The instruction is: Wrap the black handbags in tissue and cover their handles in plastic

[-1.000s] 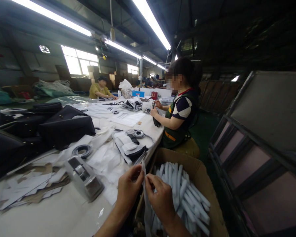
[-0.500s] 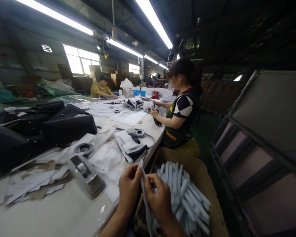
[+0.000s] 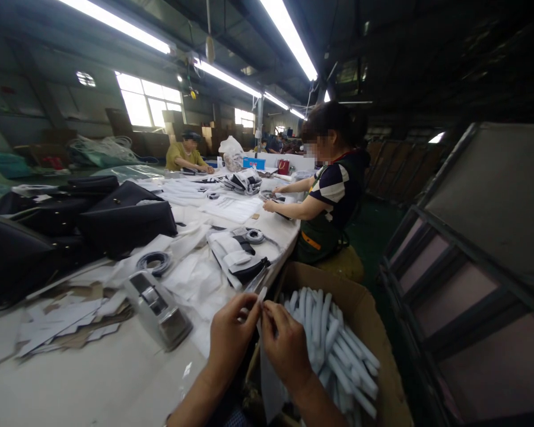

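Between my two hands is a thin white strip of paper-like material, its tip poking up above my fingers and its wider end hanging down. My left hand pinches it near the top. My right hand grips it close beside, fingertips almost touching the left ones. Below and right of my hands stands a cardboard box full of white, foam-like rolls. A folded black-and-white bag piece lies on the table just beyond my fingers.
A tape dispenser stands on the table left of my hands, near paper scraps and a coiled grey cord. Black bags are piled farther left. A co-worker sits ahead; a framed cart stands right.
My fingertips have drawn closer together at the strip's top. The hanging part now looks wider and flatter. The co-worker's hands have lowered to the table.
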{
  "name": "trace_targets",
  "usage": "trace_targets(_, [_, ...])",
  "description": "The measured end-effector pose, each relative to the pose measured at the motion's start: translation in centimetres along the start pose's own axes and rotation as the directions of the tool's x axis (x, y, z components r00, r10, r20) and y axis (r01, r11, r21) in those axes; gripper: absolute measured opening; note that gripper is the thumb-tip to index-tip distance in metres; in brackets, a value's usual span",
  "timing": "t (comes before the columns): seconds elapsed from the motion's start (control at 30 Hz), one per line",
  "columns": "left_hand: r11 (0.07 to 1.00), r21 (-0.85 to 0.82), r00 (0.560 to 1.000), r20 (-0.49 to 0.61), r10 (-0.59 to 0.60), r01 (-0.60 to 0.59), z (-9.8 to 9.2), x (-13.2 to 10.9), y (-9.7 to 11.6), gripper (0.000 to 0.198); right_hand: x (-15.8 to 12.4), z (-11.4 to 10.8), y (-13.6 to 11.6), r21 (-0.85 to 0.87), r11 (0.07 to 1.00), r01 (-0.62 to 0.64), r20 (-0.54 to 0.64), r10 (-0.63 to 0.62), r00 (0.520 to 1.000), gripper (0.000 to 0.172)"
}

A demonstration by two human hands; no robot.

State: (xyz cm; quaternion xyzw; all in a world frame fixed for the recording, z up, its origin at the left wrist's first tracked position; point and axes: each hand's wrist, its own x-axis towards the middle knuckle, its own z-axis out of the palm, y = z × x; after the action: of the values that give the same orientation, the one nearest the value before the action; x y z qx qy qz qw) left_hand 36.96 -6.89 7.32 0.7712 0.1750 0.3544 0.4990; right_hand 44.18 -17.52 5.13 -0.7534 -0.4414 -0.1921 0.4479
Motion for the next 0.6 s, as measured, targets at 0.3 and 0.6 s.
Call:
trace_targets(0.3, [0.997,0.032,0.992,-0.102,0.074,-0.071,0.0,0.0,0.2,0.008,-0.3,-0.6,-1.3,-0.033,0.998,0.061,0.004,-0.061,0.998,0.024])
trace_targets(0.6, [0.982,0.022,0.950,-0.249,0.189,-0.190,-0.1,1.6,0.4,0.025,0.1,-1.7,-3.9,0.132,0.979,-0.153,0.047,0.148,0.988,0.023])
